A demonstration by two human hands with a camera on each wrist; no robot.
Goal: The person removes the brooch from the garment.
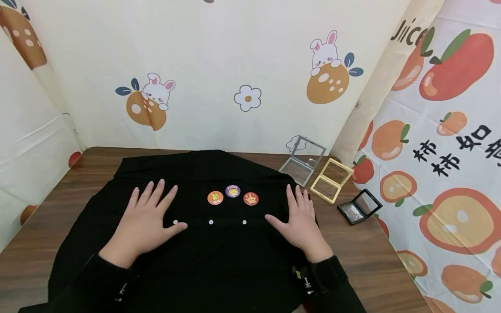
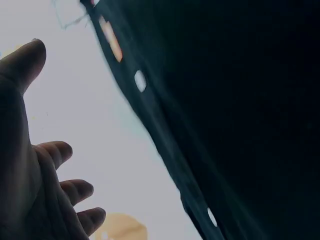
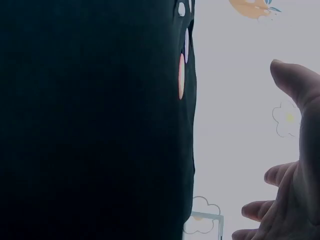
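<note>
A black garment (image 1: 211,265) lies spread over the table. Across it sit three round badges: an orange one (image 1: 215,198), a purple one (image 1: 232,191) and a red one (image 1: 251,198). Below them runs a row of small white dots, one of them a white dot (image 1: 211,222) in the middle. My left hand (image 1: 142,219), fingers spread, is over the garment's left part, its thumb beside the leftmost dot. On the other side my right hand (image 1: 299,221) also has its fingers extended, near the garment's right edge. Both wrist views show the hands (image 2: 25,165) (image 3: 295,165) holding nothing.
To the right stand three folding frames: a grey one (image 1: 298,163) at the back, a yellow one (image 1: 322,178) beside it and a black one (image 1: 354,211) nearer. Printed curtains hang behind and on both sides of the wooden table (image 1: 352,256).
</note>
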